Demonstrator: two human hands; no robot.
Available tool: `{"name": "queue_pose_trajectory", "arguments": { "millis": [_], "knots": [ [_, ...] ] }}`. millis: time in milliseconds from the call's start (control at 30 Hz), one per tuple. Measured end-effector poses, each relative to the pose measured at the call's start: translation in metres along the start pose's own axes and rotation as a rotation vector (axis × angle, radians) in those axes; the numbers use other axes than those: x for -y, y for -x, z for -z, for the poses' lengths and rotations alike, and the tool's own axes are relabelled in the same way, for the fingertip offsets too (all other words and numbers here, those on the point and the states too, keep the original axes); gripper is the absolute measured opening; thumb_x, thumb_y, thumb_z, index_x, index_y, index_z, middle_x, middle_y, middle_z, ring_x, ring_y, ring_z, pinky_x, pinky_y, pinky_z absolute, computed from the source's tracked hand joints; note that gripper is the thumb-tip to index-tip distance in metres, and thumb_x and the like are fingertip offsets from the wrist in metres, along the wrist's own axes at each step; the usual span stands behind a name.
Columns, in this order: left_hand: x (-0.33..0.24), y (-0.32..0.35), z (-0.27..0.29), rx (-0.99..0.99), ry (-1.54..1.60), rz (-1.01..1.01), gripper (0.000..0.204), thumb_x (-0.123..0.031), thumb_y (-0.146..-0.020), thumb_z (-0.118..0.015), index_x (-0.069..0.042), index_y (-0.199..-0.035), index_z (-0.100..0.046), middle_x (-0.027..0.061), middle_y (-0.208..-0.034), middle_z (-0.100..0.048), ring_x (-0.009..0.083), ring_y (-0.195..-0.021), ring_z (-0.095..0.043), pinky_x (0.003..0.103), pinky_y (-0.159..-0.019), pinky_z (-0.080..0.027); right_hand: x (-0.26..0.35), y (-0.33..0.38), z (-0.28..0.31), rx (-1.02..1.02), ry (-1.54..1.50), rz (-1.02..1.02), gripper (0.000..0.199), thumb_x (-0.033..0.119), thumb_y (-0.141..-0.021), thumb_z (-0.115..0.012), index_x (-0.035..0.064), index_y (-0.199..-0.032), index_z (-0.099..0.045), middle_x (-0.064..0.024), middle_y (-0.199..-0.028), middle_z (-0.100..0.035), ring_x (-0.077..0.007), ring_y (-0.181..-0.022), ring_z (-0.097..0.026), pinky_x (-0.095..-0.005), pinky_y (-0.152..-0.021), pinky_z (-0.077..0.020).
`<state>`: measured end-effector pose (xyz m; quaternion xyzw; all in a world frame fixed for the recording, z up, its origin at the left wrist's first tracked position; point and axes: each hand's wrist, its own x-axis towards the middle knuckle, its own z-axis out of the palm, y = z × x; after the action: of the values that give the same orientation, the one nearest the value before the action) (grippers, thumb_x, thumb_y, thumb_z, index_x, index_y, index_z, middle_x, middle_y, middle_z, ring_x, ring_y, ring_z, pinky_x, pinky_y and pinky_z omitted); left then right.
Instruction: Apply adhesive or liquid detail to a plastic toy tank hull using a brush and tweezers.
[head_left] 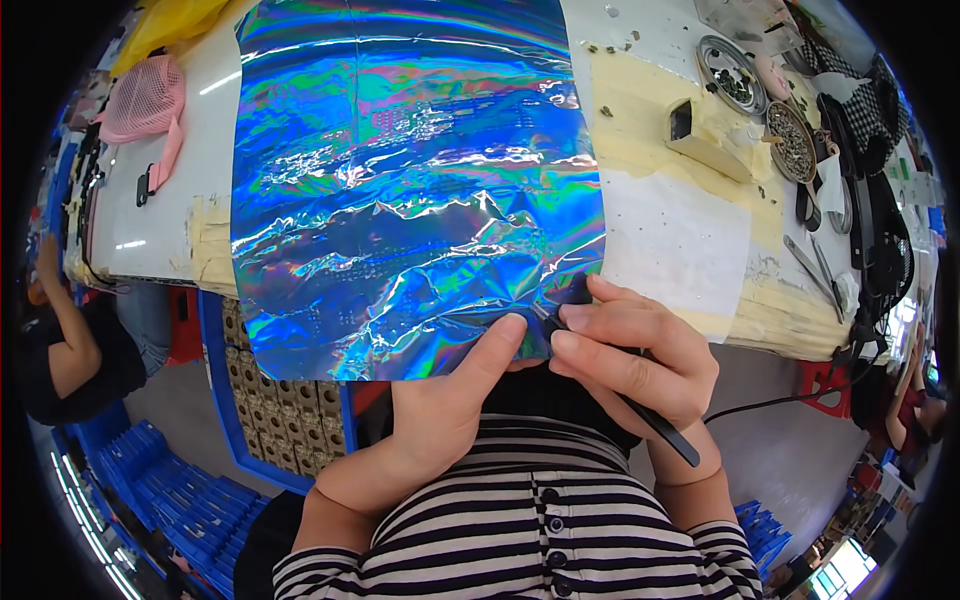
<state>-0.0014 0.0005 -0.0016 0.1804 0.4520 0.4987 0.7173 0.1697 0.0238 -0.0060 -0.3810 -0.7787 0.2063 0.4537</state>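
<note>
A large, crinkled iridescent blue foil sheet [410, 220] lies over the white table, its near edge hanging past the table's front. My left hand [445, 405] grips that near edge, thumb on top and the other fingers hidden beneath. In my right hand [650, 355] are black tweezers [668, 436], their rear end sticking out below the palm. The tweezers' tips meet the foil near its lower right corner, close to my left thumb. Fingers of the right hand also touch that corner.
Right of the foil are white paper [680, 250], a tape-covered box [715, 142], a round metal dish [735, 75], and loose metal tools [815, 272]. A pink mesh item [145, 100] lies left. Below the table sits a blue crate [222, 375] of brownish blocks. Other people sit at both sides.
</note>
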Motion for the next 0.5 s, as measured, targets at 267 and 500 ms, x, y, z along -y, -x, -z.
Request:
{"name": "queue_pose_trajectory", "arguments": {
  "millis": [267,500],
  "knots": [
    [0.0004,0.0003,0.0002,-0.008,0.01,-0.013,0.029,-0.001,-0.092,-0.057,-0.001,-0.121,-0.054,0.0108,-0.113,-0.062,0.0202,-0.101,-0.063,0.035,-0.085,-0.057,-0.0018,0.0003,-0.0012,-0.004,0.028,0.045,0.022,0.008,-0.072,-0.077,0.0118,-0.093,-0.075,-0.0035,-0.088,-0.068,-0.0187,-0.082,-0.069,-0.0353,-0.087,-0.0572],
    [-0.0005,0.0019,-0.0001,0.016,-0.126,-0.027,0.036,-0.008,-0.095,-0.052,-0.005,-0.13,-0.047,0.0111,-0.12,-0.06,0.0213,-0.106,-0.062,0.034,-0.084,-0.055,0.0008,-0.0014,0.0011,0.011,-0.011,0.008,0.025,0.006,-0.069,-0.078,0.0101,-0.094,-0.074,-0.0049,-0.089,-0.068,-0.0194,-0.084,-0.068,-0.037,-0.089,-0.056]
  ]
}}
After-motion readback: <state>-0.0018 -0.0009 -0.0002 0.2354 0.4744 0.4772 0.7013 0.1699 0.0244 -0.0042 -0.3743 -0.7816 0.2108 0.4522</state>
